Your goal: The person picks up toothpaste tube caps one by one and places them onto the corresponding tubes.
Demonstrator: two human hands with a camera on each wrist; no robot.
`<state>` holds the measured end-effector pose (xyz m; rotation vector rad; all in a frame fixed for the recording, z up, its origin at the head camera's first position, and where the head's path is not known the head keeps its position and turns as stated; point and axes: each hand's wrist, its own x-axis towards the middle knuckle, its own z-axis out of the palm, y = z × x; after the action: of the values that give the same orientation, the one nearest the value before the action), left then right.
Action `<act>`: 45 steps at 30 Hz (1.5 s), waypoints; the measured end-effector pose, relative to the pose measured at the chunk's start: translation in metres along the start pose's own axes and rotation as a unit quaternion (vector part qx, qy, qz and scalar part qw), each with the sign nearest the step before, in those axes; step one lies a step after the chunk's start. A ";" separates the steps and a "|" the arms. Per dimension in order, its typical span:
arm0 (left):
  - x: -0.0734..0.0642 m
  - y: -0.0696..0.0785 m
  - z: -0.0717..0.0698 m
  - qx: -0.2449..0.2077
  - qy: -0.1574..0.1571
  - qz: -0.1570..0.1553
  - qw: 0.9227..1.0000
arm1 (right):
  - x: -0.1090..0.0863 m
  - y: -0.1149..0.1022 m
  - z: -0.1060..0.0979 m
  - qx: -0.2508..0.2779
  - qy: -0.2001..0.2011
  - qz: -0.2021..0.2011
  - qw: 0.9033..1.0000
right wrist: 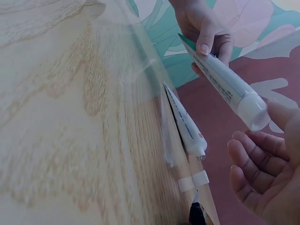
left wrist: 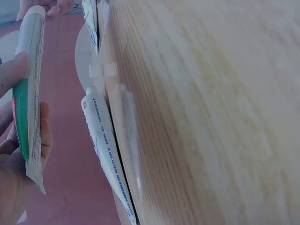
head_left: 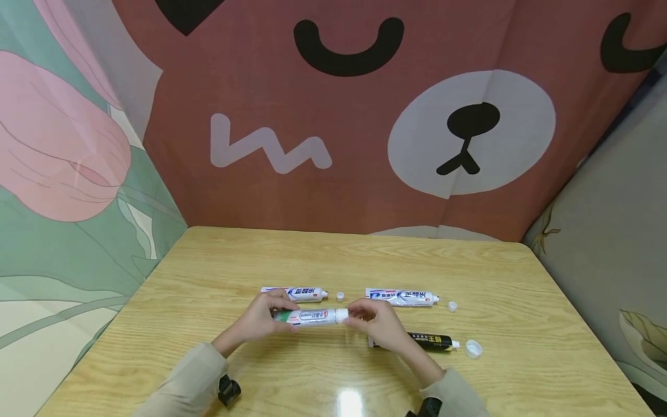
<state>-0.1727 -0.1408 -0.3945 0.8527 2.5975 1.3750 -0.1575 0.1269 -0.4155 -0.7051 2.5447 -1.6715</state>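
A white toothpaste tube (head_left: 315,317) with a green end is raised above the table. My left hand (head_left: 263,317) grips its flat green end, thumb on the near side. At the other end, my right hand (head_left: 379,322) has its thumb and index finger at the white cap (right wrist: 253,111), seemingly in a light pinch. Its other fingers (right wrist: 251,171) curve loosely below. Behind the held tube lie two white-and-blue toothpaste tubes, one on the left (head_left: 311,295) and one on the right (head_left: 401,297). A black toothpaste tube (head_left: 432,341) lies partly hidden behind my right wrist.
Small white caps stand beside the uncapped tubes, one by the left tube (head_left: 340,296) and one by the right tube (head_left: 452,306). A larger clear-white cap (head_left: 473,348) is beside the black tube. The wooden table (head_left: 292,382) meets a printed cloth (head_left: 344,197) at its back.
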 end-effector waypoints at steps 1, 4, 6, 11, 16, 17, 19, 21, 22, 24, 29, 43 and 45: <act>0.001 -0.005 0.001 0.000 0.000 0.001 1.000 | -0.001 -0.005 0.000 -0.006 -0.004 0.001 1.000; 0.003 -0.020 0.005 -0.001 0.000 -0.001 1.000 | -0.002 -0.017 -0.002 -0.021 -0.016 -0.002 1.000; 0.003 -0.028 0.006 -0.002 0.001 -0.001 1.000 | -0.003 -0.021 -0.003 -0.026 -0.016 -0.002 1.000; 0.002 -0.035 0.007 -0.011 0.012 0.009 1.000 | -0.005 -0.019 -0.004 -0.003 -0.002 -0.020 1.000; 0.001 -0.033 0.007 -0.016 0.014 0.012 1.000 | -0.005 -0.017 -0.003 0.002 0.000 -0.021 1.000; 0.002 -0.033 0.007 -0.017 0.013 0.009 1.000 | -0.005 -0.017 -0.003 0.001 -0.003 -0.019 1.000; 0.002 -0.031 0.007 -0.018 0.012 0.007 1.000 | -0.005 -0.018 -0.003 0.000 -0.009 -0.014 1.000; 0.002 -0.030 0.007 -0.018 0.010 0.005 1.000 | -0.005 -0.018 -0.003 0.000 -0.013 -0.015 1.000; 0.002 -0.030 0.007 -0.019 0.009 0.005 1.000 | -0.005 -0.019 -0.003 0.001 -0.013 -0.014 1.000; 0.002 -0.030 0.006 -0.025 0.007 0.004 1.000 | -0.005 -0.019 -0.004 0.000 -0.007 -0.017 1.000; 0.001 -0.019 0.004 -0.026 0.007 0.000 1.000 | -0.005 -0.021 -0.004 -0.001 0.007 -0.024 1.000; -0.002 0.006 -0.002 -0.017 0.008 0.003 1.000 | -0.004 -0.018 -0.003 -0.004 0.011 -0.062 0.998; -0.002 0.007 -0.002 -0.018 0.009 0.001 1.000 | -0.004 -0.019 -0.003 -0.008 0.017 -0.062 0.998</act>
<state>-0.1692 -0.1403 -0.3882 0.8410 2.5776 1.4317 -0.1476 0.1246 -0.3988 -0.8605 2.5902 -1.7127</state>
